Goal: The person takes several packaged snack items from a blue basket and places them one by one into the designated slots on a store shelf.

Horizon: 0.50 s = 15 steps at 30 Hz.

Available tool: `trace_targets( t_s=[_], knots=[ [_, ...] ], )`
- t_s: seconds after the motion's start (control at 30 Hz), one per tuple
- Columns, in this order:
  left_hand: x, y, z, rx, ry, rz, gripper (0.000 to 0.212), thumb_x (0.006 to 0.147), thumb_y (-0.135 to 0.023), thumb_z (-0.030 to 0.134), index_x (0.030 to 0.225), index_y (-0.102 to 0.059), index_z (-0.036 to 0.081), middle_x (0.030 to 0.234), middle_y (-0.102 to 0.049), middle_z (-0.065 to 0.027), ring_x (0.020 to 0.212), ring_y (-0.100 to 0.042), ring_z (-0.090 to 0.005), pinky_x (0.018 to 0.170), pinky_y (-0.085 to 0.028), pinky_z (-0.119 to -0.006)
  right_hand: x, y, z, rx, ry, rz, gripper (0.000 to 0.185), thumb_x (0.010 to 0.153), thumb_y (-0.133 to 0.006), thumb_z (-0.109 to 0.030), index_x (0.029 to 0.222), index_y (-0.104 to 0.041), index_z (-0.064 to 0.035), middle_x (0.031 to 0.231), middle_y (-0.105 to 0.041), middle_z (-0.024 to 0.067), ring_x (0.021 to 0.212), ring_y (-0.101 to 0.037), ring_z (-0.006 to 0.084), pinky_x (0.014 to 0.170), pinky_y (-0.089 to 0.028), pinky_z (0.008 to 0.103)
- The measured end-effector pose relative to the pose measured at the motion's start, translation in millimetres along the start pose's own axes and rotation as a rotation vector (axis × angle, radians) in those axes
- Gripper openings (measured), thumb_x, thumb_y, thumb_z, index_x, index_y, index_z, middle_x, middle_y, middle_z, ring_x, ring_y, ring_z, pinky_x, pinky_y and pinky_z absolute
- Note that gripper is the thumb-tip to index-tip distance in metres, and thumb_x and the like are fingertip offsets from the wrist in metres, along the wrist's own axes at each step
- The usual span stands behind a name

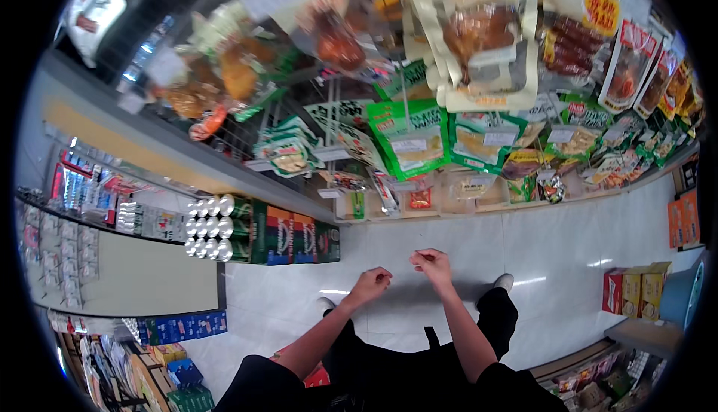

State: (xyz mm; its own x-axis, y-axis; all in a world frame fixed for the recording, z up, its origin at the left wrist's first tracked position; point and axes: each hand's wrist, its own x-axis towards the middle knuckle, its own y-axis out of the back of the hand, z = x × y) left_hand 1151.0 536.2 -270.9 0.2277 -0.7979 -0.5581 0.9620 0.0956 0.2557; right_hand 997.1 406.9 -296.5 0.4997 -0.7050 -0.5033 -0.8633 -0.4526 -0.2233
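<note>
Above the pale tiled floor, my left hand [370,287] hangs with its fingers curled in, and nothing shows in it. To its right, my right hand [433,268] is also curled, thumb close to the forefinger, with no visible object. A gap separates the two hands, and neither touches the shelf. In front of me stands a rack of hanging vacuum-packed snacks. A bright green snack pouch [409,140] and a darker green pouch [485,141] hang low on it. Higher up is a large cream packet of brown meat [482,36]. Small packets lie in a bottom tray [449,210].
Stacked beer cartons [303,235] and shrink-wrapped cans [216,227] stand on the floor at left. At right are yellow cartons [642,291], a blue bin [681,297] and orange boxes [683,221]. A lower shelf with packets [606,381] lies behind right.
</note>
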Motion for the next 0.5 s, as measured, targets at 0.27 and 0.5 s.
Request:
trace_targets(
  t_s=[0.27, 0.5],
  knots=[
    [178.2, 9.1, -127.5, 0.373, -0.311, 0.287, 0.012, 0.081, -0.052, 0.008, 0.092, -0.056, 0.003, 0.076, -0.060, -0.0198, 0.067, -0.061, -0.0289, 0.059, -0.048, -0.036, 126.3, 5.9, 103.9, -0.004, 0.138, 0.196, 0.026, 0.089, -0.054, -0.019, 0.098, -0.061, 0.0048, 0.086, -0.066, 0.0085, 0.074, -0.060, 0.0100, 0.066, -0.048, 0.0220],
    [310.2, 37.7, -151.0, 0.584, -0.317, 0.470, 0.034, 0.078, -0.051, 0.008, 0.112, -0.049, 0.007, 0.087, -0.060, -0.0250, 0.081, -0.058, -0.0424, 0.074, -0.047, -0.049, 200.8, -22.7, 164.3, -0.022, 0.222, 0.080, 0.044, 0.091, -0.049, -0.019, 0.128, -0.041, 0.0027, 0.122, -0.053, 0.0155, 0.112, -0.050, 0.0159, 0.093, -0.037, 0.0226]
  ],
)
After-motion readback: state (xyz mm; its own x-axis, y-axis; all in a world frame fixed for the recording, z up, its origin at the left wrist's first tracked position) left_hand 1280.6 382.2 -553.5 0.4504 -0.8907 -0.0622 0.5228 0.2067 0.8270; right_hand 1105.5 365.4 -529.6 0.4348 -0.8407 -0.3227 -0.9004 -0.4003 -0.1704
